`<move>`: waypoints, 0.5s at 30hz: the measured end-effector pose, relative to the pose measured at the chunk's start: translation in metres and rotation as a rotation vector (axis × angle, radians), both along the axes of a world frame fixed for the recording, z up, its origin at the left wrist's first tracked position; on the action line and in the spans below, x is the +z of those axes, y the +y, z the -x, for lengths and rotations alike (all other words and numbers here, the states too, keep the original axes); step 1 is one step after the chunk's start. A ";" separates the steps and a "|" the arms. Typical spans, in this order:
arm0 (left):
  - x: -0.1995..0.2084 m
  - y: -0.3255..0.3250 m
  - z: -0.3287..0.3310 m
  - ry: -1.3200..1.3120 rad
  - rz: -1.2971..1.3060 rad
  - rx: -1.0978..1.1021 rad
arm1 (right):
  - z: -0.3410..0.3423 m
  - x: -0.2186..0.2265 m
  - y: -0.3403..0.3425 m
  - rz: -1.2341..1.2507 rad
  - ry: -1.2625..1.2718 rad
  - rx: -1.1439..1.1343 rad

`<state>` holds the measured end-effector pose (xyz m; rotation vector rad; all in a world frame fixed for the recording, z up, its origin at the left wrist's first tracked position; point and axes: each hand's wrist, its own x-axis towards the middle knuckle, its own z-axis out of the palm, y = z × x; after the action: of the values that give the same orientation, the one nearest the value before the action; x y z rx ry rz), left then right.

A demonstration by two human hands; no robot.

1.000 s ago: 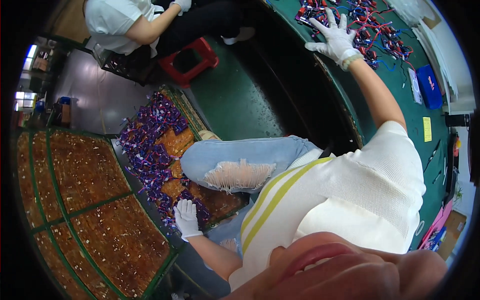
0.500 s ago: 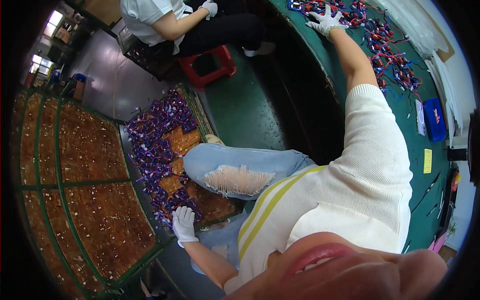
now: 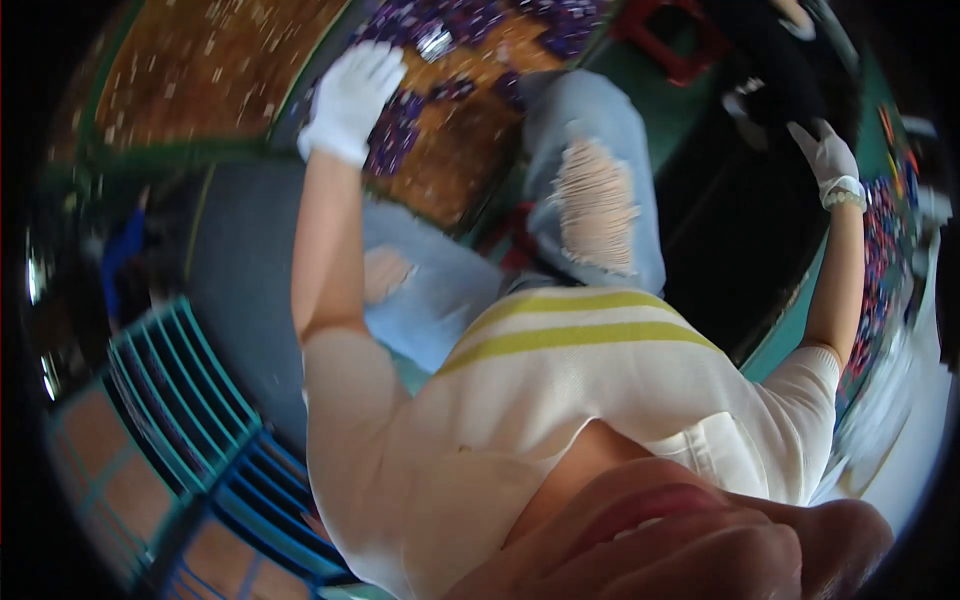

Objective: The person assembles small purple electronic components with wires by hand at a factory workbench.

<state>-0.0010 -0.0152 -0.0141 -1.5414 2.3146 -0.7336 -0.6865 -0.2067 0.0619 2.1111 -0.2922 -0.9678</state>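
Note:
My left hand (image 3: 352,98), in a white glove, reaches over the near left edge of a pile of purple wired parts (image 3: 405,125). Its fingers are stretched out and I see nothing gripped in them. The parts lie on a brown wooden board (image 3: 455,165), and motion blurs them too much to tell their exact kind. My right hand (image 3: 830,165), gloved as well, hovers by the edge of the green table (image 3: 795,325) with its fingers apart and nothing in them. Beyond its wrist, several small red and blue wired parts (image 3: 880,250) are spread on that table.
A large brown board with a green frame (image 3: 205,75) stands at the far left. At the far right is a red stool (image 3: 685,45), beside a seated person's dark-clothed leg (image 3: 775,60). Blue and teal metal racks (image 3: 185,390) stand at the lower left.
My view has swung round, so the pile now lies at the top. My right hand has come away from the red and blue parts to the table edge; my left stays by the purple pile.

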 end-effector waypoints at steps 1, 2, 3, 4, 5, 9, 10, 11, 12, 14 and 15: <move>-0.019 -0.001 -0.028 -0.079 0.027 0.088 | -0.084 0.017 0.011 0.014 -0.152 0.008; -0.039 -0.005 -0.044 -0.153 0.060 0.145 | -0.178 0.043 0.039 -0.174 -0.571 -0.498; -0.036 0.018 -0.056 -0.177 0.021 0.204 | -0.257 0.043 0.055 -0.418 -0.977 -1.008; -0.028 0.023 -0.054 -0.180 -0.064 0.289 | -0.288 0.029 0.052 -0.531 -1.036 -0.793; -0.017 0.021 -0.046 -0.177 -0.148 0.361 | -0.314 0.015 0.043 -0.634 -1.084 -0.585; -0.039 0.024 -0.060 -1.012 -0.117 0.468 | -0.454 -0.037 0.051 -0.928 -0.904 -0.395; -0.053 0.013 -0.070 -1.848 0.156 0.332 | -0.474 -0.071 0.038 -0.950 -0.810 -0.322; -0.062 0.008 -0.077 -2.645 0.484 0.103 | -0.494 -0.101 0.029 -0.967 -0.708 -0.253; -0.032 -0.006 -0.034 -3.036 -0.269 -0.602 | -0.509 -0.130 0.023 -0.876 -0.500 -0.322; -0.037 0.006 -0.040 -3.107 -0.100 -0.408 | -0.531 -0.190 0.017 -0.593 -0.211 -0.221; -0.046 0.016 -0.049 -3.076 0.003 -0.283 | -0.540 -0.204 0.018 -0.602 -0.206 -0.190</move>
<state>0.0476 0.0009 -0.0603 0.6727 -0.1349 -1.1879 -0.1464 -0.1888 -0.1416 2.7833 -0.3389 -1.0378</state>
